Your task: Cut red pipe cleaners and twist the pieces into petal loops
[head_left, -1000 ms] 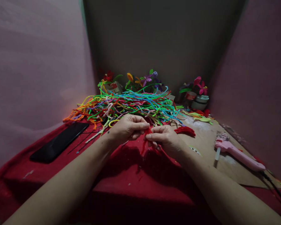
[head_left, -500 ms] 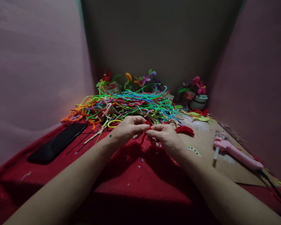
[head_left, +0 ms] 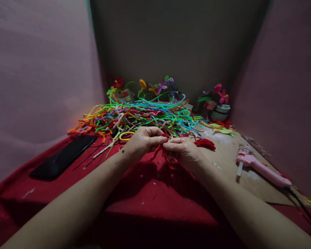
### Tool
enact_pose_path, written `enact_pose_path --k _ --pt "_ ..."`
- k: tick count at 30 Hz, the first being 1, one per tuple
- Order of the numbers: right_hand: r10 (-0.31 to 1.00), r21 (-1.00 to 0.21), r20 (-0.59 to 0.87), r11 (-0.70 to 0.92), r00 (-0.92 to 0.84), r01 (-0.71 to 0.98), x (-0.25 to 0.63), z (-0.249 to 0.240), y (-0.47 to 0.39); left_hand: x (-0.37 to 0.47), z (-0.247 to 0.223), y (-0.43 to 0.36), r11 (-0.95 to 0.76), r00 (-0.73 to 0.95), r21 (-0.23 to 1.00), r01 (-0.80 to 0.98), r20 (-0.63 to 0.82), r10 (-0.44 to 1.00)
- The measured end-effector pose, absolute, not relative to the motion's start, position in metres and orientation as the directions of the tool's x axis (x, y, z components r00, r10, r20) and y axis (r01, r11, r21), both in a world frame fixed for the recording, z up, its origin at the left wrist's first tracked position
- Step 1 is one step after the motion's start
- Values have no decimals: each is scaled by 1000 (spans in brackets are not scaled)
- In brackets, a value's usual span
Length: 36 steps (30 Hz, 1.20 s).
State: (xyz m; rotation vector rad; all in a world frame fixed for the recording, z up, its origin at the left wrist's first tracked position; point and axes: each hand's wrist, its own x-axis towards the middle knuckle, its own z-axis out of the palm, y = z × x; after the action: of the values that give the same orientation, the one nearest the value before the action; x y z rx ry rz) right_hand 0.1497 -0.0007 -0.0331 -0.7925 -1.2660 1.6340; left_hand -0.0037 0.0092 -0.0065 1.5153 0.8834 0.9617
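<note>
"Red fuzzy stem (head_left: 165,136): state its position."

"Centre of the frame, above the red cloth (head_left: 155,207), between the left hand (head_left: 146,140) and the right hand (head_left: 183,151). Strands hang below the fingertips."

"Finger state, left hand?"

"Thumb and forefinger are narrowed, pinching the upper part of the stem."

"Right hand?"

"Thumb and forefinger pinch the stem just beside the left fingertips. The other fingers curl beneath; I cannot tell whether they grip the strands."

"List surrounding items."

"Multicoloured stem pile (head_left: 150,116): beyond the hands, upper centre. Red bundle (head_left: 205,144): right of centre, near the right hand. Pink glue gun (head_left: 264,169): right of frame, on the brown board (head_left: 248,190). Black phone (head_left: 63,157): left of frame, flat on the cloth."
</note>
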Motion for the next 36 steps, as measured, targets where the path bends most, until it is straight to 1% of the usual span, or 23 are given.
enact_pose_path --k 4,7,10,12,16,19,25,32,36 --pt "945 -962 115 29 -307 -271 150 -33 -1 -6 -4 10 -210 400 969 130 143 905" --pt "965 -953 147 80 -218 -291 150 -33 0 -7 -1 11 -184 468 963 197 72 881" --pt "966 -955 151 87 -212 -285 150 -32 0 -6 -1 10 -149 469 945 293 -6 883" --pt "966 -966 155 104 -208 -236 150 -30 -1 -5 -1 9 -145 434 926 348 -22 901" --pt "963 -981 186 173 -192 -84 150 -25 -4 -5 0 7 -164 393 895 415 -15 919" --pt "962 -977 212 209 -170 -37 149 -24 -6 -6 2 6 -200 415 877 437 1 910" --pt "967 -982 187 176 -174 -74 147 -27 -5 -9 2 9 -267 519 865 425 9 855" --pt "961 -979 187 165 -205 -121 146 -26 -7 -12 9 10 -276 557 853 443 -21 830" --pt "962 -976 190 164 -195 -143 146 -26 -6 -13 13 9 -222 528 856 467 -69 847"
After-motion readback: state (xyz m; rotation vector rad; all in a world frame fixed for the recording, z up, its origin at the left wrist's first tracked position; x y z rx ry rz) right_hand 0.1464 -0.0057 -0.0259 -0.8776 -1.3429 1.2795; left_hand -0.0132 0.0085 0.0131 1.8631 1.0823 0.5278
